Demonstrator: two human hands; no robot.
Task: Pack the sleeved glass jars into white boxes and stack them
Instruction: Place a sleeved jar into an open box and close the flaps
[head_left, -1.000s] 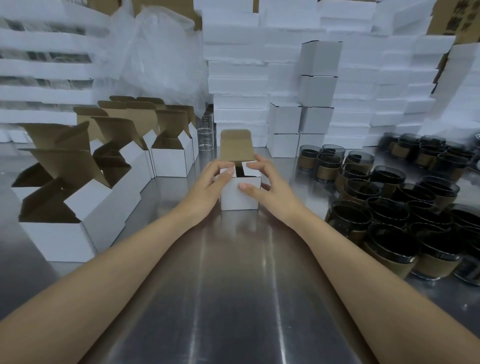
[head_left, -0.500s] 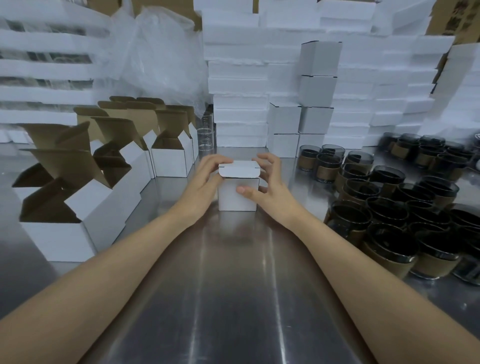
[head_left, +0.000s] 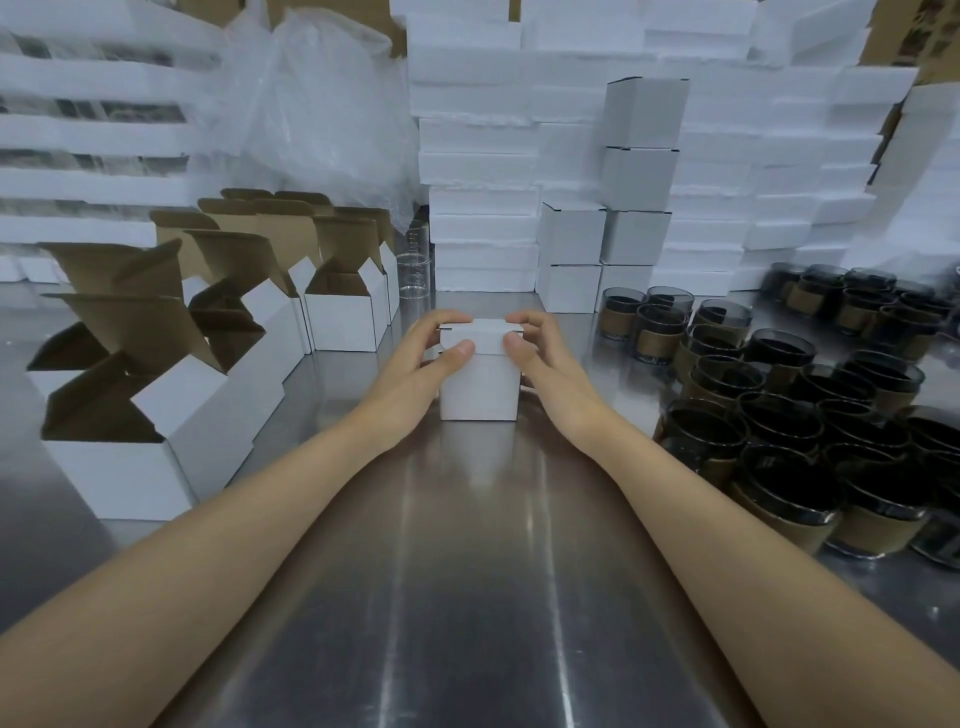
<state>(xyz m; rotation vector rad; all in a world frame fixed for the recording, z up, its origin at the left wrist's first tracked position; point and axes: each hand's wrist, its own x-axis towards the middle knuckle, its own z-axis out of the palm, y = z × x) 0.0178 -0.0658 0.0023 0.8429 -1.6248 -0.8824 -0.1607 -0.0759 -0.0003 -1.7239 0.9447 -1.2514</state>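
A small white box (head_left: 480, 387) of smooth matte card stands upright in the middle of the worktop (head_left: 467, 571), a brushed steel sheet with long streaked reflections. Its lid flap lies folded down flat on top, so whatever is inside is hidden.

The left hand (head_left: 410, 371) grips the box from its left side. Its fingers (head_left: 441, 318) curl over the far top corner and the thumb presses on the front edge of the lid. The right hand (head_left: 553, 371) mirrors it on the right side, fingers curled over the top and thumb on the lid's front edge.

To the left, open boxes (head_left: 119, 467) stand in rows, white outside and raw brown card inside, with angular flaps sticking up. To the right, sleeved jars (head_left: 779, 467) crowd together, round and of dark glass, each banded with a brown paper sleeve.

Behind, closed boxes (head_left: 641, 171) are stacked in square columns against a wall of rough-edged white foam slabs (head_left: 478, 171). A crinkled clear plastic bag (head_left: 322, 104) bulges at the back left. A bare clear glass (head_left: 414, 275) stands just beside the rearmost open boxes.
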